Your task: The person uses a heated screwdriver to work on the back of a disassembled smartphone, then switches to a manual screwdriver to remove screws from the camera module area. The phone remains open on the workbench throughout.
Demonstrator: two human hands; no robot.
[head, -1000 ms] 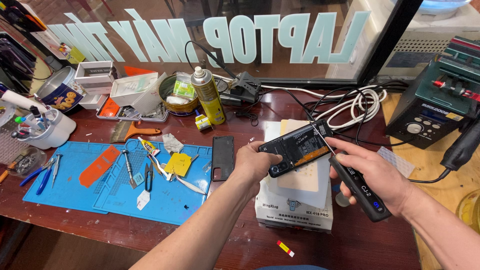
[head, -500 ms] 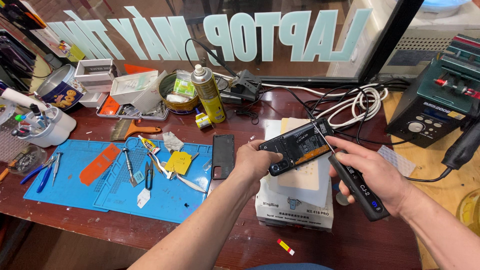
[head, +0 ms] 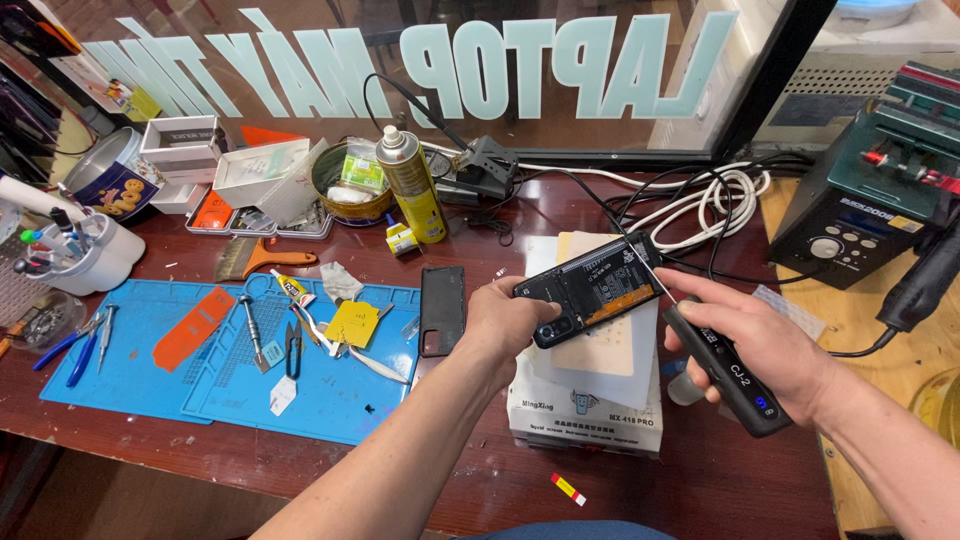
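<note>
The left hand (head: 515, 322) reached in from below with the forearm slanting up across the tabletop (head: 700, 480), its fingers clamped on the lower end of an opened phone (head: 590, 290), which was held tilted above a white box (head: 585, 400) with its inner parts facing up. The right hand (head: 760, 340) came in from the right, its fingers wrapped tight round a black powered screwdriver (head: 725, 370), whose thin bit pointed up and left to touch the phone's upper right corner. Against the frames of a second and half a second before, both hands and the phone sat in nearly the same place; the grip on each had not changed, and the screwdriver's tip stayed at that same corner. Just left of the left fingers lay a black phone cover (head: 442, 310) on the edge of a blue mat (head: 150, 380), which carried tweezers, a small screwdriver and a yellow scrap. Beyond the fingers stood a yellow spray can (head: 412, 185), with a glass pane behind it. Past the right fingers lay coiled white cable (head: 725, 195), and a dark green machine (head: 865, 190) stood near the right edge. Bare tabletop showed below the box, toward the near edge, where a small red and yellow piece (head: 568, 489) lay.
</note>
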